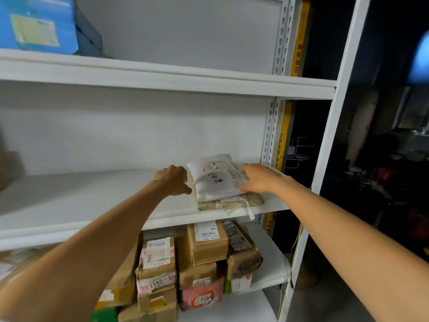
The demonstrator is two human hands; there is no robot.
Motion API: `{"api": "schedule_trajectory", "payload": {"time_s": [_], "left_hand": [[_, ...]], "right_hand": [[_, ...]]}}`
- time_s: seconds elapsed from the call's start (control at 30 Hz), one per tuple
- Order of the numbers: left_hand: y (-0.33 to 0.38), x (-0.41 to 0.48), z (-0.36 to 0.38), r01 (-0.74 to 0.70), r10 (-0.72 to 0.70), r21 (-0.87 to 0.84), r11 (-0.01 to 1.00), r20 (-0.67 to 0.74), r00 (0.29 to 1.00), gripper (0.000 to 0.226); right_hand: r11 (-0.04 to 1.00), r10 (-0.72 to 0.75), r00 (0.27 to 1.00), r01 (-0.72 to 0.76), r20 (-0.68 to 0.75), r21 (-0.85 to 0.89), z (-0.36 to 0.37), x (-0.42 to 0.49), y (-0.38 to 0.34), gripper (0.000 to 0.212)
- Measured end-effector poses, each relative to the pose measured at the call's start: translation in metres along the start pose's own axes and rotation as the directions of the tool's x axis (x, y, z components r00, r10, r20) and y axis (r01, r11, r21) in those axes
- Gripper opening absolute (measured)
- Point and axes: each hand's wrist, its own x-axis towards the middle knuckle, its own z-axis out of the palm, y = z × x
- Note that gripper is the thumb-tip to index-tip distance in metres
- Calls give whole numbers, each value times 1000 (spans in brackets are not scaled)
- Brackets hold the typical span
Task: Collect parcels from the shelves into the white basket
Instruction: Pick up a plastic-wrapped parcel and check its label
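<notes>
Can see only the front strip of the brown parcel beneath the white mailer. Cannot read the small print on the labels of the cartons below. Cannot tell whether the left hand grips the mailer, with fingertips tucked out of sight. Loses the blue box past the top and left edges. Cannot make out the blue blur at the right edge.

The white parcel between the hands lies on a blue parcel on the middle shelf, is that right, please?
Not quite: in the head view the white parcel lies on a brown parcel, not a blue one, on the middle shelf.
</notes>
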Motion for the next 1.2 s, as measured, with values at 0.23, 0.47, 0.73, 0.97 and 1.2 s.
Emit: {"api": "schedule_trajectory", "payload": {"time_s": [0.23, 0.47, 0.73, 0.97, 1.2], "left_hand": [[14, 18, 13, 118, -119, -60, 991, -8, 993, 41], [38, 38, 26, 279, -289, -172, 945, -36, 957, 32], [40, 57, 50, 330, -385, -635, 698, 56, 921, 42], [43, 72, 53, 402, -348, -825, 397, 270, 898, 53], [33, 74, 60, 446, -189, -837, 318, 405, 894, 51]], "right_hand": [[997, -35, 999, 37, -34, 72, 3, 42, 34, 33], [975, -122, 991, 129, -49, 181, 14, 68, 60, 16], [888, -69, 998, 58, 9, 456, 33, 98, 69, 36], [672, 8, 986, -130, 168, 729, 55, 125, 75, 60], [523, 28, 991, -127, 132, 843, 73, 122, 81, 64]]}}
